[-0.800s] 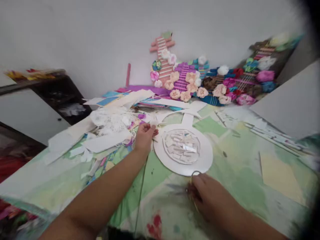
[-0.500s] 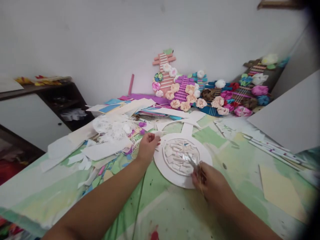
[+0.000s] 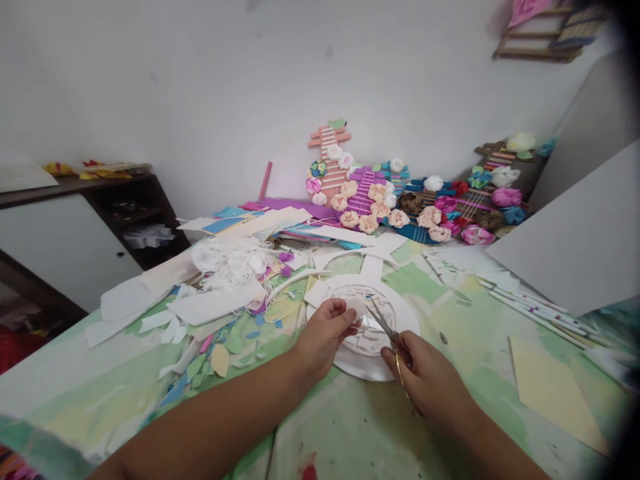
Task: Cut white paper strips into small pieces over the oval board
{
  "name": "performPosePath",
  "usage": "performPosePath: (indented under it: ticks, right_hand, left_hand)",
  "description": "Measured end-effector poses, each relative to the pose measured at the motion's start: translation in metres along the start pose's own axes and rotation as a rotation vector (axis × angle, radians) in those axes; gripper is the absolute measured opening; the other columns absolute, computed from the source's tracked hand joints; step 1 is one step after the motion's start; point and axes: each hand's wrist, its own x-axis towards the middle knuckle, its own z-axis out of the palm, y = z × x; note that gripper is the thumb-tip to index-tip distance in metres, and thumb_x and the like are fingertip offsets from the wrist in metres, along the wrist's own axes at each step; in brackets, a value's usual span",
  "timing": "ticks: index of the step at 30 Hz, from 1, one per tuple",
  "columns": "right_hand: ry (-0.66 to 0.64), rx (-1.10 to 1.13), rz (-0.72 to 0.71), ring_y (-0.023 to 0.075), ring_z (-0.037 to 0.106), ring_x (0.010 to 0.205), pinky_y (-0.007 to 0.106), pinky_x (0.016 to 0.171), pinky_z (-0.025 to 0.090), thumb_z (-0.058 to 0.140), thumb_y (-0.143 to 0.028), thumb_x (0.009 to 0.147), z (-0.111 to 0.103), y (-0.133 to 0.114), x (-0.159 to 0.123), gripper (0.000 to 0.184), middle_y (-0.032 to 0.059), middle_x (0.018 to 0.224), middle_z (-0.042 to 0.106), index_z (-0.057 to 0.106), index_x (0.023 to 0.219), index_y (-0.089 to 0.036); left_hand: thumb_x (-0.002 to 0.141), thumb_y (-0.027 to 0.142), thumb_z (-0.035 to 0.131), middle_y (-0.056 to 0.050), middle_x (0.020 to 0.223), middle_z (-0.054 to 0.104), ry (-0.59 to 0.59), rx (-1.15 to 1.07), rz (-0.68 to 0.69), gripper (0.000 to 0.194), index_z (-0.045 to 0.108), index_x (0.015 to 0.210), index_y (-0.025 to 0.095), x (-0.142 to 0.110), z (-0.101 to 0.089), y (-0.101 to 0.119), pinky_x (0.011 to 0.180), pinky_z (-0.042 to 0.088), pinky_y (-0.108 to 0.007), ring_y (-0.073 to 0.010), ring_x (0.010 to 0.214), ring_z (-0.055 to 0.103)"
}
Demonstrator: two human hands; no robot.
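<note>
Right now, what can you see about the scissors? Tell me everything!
The scissors have slim grey blades that look like metal and thin, gold-coloured handle loops. The right hand grips them by the handles and hides part of the loops. The blades look slightly open, and they slant forward and to the left, towards the left hand. In this view they show in front of the round white board. I can't tell whether the tips touch anything.
</note>
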Motion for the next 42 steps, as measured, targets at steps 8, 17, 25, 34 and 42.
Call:
performPosePath:
  ticks: [8,17,25,34,42]
  right_hand:
    - [-0.042,0.05,-0.016,0.0135,0.044,0.057,0.023,0.05,0.027,0.036,-0.04,0.076,0.007,-0.003,-0.002,0.022,0.0007,0.063,0.05,0.036,0.066,-0.02]
    - [-0.097,0.07,-0.017,0.0126,0.044,0.055,0.023,0.049,0.026,0.038,-0.041,0.075,0.004,-0.001,0.0,0.024,0.0001,0.061,0.051,0.038,0.064,-0.02]
    - [-0.13,0.054,0.0,0.0124,0.042,0.053,0.023,0.048,0.024,0.038,-0.042,0.075,0.002,-0.001,0.0,0.025,0.001,0.06,0.051,0.038,0.063,-0.019]
    - [-0.138,0.073,0.003,0.0134,0.044,0.056,0.023,0.05,0.024,0.039,-0.038,0.076,0.008,-0.003,-0.001,0.023,0.0017,0.061,0.054,0.039,0.063,-0.019]
    - [-0.245,0.037,0.054,0.0137,0.045,0.054,0.023,0.048,0.024,0.035,-0.044,0.077,-0.001,-0.003,-0.003,0.032,0.004,0.059,0.055,0.043,0.06,-0.018]
  left_hand:
    - [0.064,0.026,0.06,0.001,0.068,0.053,-0.079,0.08,-0.011,0.017,0.051,0.073,0.015,-0.01,0.005,-0.009,0.062,0.037,-0.02,-0.007,0.063,0.048]
    - [0.061,0.021,0.06,0.001,0.063,0.059,-0.056,0.3,-0.058,0.01,0.06,0.068,0.014,-0.008,0.004,-0.001,0.057,0.035,-0.02,-0.0086,0.059,0.05]
    - [0.059,0.022,0.061,0.0,0.062,0.06,-0.063,0.297,-0.105,0.01,0.061,0.065,0.014,-0.008,0.003,0.0,0.056,0.036,-0.02,-0.0093,0.057,0.051]
    - [0.06,0.023,0.061,0.0,0.06,0.059,-0.089,0.341,-0.111,0.01,0.06,0.064,0.014,-0.005,0.002,0.001,0.056,0.038,-0.02,-0.0097,0.057,0.051]
    - [0.062,0.023,0.06,0.001,0.053,0.055,0.009,0.303,-0.16,0.011,0.056,0.062,0.012,-0.008,0.007,-0.007,0.053,0.037,-0.018,-0.0068,0.051,0.049]
